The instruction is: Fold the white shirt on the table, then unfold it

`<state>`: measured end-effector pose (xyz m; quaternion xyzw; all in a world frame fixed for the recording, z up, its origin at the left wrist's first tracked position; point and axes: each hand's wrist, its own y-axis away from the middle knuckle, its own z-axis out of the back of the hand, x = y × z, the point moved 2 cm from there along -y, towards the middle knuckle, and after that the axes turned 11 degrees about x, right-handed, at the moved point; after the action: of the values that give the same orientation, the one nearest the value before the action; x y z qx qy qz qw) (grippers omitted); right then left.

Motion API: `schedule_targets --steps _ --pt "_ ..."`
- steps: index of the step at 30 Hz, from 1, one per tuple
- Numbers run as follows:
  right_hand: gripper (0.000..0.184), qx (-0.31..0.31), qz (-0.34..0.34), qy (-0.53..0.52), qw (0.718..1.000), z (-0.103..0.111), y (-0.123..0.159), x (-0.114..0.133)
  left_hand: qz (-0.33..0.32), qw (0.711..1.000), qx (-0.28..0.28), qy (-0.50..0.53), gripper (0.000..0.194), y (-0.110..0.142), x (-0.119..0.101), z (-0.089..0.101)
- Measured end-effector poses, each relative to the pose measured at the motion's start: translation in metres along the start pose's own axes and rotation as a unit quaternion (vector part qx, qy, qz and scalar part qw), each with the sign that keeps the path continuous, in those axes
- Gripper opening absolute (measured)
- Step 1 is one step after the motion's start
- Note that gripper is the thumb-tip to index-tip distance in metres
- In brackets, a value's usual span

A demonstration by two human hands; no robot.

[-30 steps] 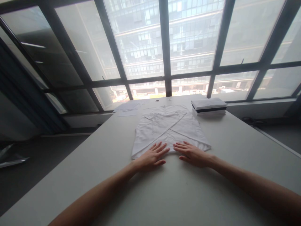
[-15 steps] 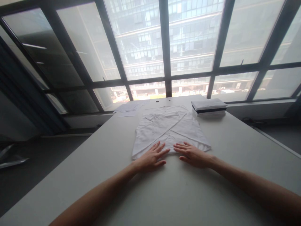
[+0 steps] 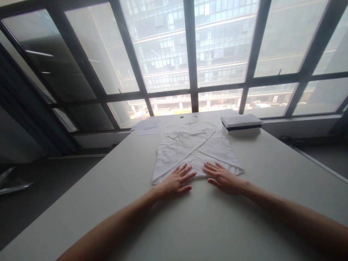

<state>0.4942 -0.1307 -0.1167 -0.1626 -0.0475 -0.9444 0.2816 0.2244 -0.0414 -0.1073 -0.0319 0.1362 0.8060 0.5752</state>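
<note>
A white shirt (image 3: 190, 148) lies on the table with its sides and sleeves folded across it, some creases showing. My left hand (image 3: 176, 182) rests palm down on the left part of its near edge, fingers spread. On the right part of that edge lies my right hand (image 3: 223, 178), also flat, with its fingers stretched out over the cloth. Neither hand grips the fabric. A short stretch of the shirt's near hem shows between the two hands.
The white table (image 3: 130, 170) runs toward a wide window. A folded stack of white and dark cloth (image 3: 241, 124) stands at the far right. Several sheets of paper (image 3: 146, 125) lie at the far left. Two small round holes (image 3: 182, 117) sit near the table's far edge.
My right hand has shifted very slightly to the right, its fingers turned a little more forward. My left hand and the shirt look the same.
</note>
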Motion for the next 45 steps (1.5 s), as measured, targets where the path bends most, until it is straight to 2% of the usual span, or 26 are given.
schedule_targets --steps 10,39,45 --pt "0.060 0.009 -0.037 0.014 0.999 0.0034 -0.0002 0.0055 0.018 1.000 0.006 -0.004 0.066 -0.0002 -0.0016 0.0017" --pt "0.060 0.017 -0.031 0.027 0.999 0.0041 -0.0001 0.0058 0.020 1.000 0.008 -0.011 0.065 -0.0006 -0.0026 0.0027" --pt "0.059 0.013 -0.029 0.022 0.999 0.0048 -0.0001 0.0061 0.010 1.000 -0.005 -0.006 0.064 0.0004 -0.0009 0.0018"
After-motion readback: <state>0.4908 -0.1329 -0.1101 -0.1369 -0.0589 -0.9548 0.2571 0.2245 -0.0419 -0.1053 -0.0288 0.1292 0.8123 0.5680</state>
